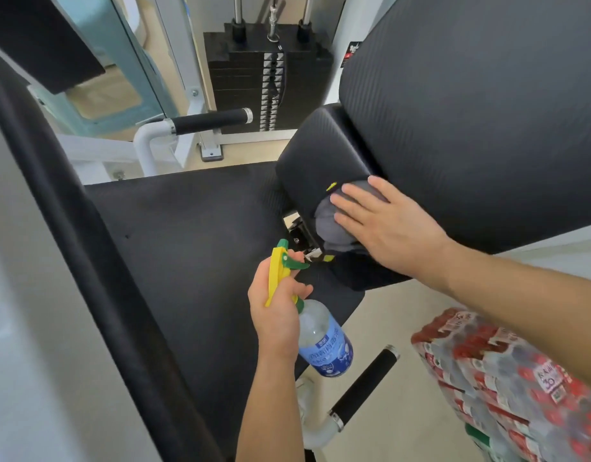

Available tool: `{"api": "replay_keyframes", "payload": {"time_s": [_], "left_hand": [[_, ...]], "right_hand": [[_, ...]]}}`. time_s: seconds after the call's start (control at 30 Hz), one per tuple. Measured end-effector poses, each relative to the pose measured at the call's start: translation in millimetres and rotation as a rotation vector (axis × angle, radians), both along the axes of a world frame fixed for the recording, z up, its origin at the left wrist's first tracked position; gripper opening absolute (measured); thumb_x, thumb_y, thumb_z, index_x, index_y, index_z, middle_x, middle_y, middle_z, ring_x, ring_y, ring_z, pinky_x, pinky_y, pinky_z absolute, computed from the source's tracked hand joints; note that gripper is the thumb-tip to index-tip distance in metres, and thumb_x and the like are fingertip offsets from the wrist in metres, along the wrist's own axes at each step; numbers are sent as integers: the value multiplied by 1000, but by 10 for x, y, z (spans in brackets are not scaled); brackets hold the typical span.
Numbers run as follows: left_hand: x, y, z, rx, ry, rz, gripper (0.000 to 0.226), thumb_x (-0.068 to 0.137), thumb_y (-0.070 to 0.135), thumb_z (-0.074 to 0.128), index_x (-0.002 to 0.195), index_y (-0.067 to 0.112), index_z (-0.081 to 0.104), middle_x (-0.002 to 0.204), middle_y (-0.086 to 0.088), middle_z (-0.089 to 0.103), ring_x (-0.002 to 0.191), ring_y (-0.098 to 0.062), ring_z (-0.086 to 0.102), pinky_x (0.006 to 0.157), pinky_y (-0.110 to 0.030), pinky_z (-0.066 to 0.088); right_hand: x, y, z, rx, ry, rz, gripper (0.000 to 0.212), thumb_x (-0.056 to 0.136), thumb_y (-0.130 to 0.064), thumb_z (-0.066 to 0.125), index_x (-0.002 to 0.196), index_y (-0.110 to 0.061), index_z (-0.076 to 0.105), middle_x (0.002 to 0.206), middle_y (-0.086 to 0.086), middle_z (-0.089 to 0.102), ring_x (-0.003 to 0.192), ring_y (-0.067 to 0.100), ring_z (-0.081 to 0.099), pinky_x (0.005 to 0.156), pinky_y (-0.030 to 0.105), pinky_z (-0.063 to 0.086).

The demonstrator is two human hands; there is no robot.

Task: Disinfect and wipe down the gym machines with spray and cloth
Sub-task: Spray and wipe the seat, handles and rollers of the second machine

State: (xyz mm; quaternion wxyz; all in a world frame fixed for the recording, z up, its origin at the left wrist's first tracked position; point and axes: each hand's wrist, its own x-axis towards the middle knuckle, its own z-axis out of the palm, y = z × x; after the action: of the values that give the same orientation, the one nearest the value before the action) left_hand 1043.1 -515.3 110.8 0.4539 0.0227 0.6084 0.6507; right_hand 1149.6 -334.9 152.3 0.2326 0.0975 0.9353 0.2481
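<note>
My right hand (384, 228) lies flat, fingers spread, pressing the grey cloth (334, 225) onto the front edge of the small black pad (321, 151), just where it meets the big back pad (471, 111). The open palm spreads pressure over the bunched cloth, so I judge this a wiping stroke around the pad's corner and its yellow tabs.

My left hand (277, 308) is closed round the neck of the spray bottle (324, 341), one finger near the green trigger (296, 263). The nozzle points toward the pad and the metal bracket under it, held low and close over the seat (194, 235), ready, I think, for another squirt without swapping hands.

The bottle looks partly full. The weight stack (270, 78), the near handle (364, 385) and the far handle (207, 120) look untouched by either hand; whether they are already clean I cannot tell.
</note>
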Motion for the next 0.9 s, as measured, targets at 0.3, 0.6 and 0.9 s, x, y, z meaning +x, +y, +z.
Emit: {"api": "replay_keyframes", "payload": {"time_s": [0.3,0.6,0.9], "left_hand": [[134,-51,-22,-5,20,-39,40,75,4,50,106,19,71,108,1,75,112,-17,70,77,-35,55],[376,-207,37,5,47,-152,42,68,6,51,102,19,73,110,-5,75,114,-21,70,76,-36,57],[855,-331,109,-22,165,-257,40,64,8,53,98,17,73,110,-3,75,115,-20,69,88,-49,55]], "right_hand": [[-128,-112,-271,54,76,-158,59,103,-26,7,159,-9,6,166,17,-5,153,36,-6,121,50,-8],[1240,-693,-483,-107,279,-82,50,98,-14,29,138,-7,58,153,12,45,142,32,41,118,46,23],[1297,-1029,-534,-318,1043,-482,27,93,-3,48,105,-10,72,117,5,69,111,27,66,87,41,57]]}}
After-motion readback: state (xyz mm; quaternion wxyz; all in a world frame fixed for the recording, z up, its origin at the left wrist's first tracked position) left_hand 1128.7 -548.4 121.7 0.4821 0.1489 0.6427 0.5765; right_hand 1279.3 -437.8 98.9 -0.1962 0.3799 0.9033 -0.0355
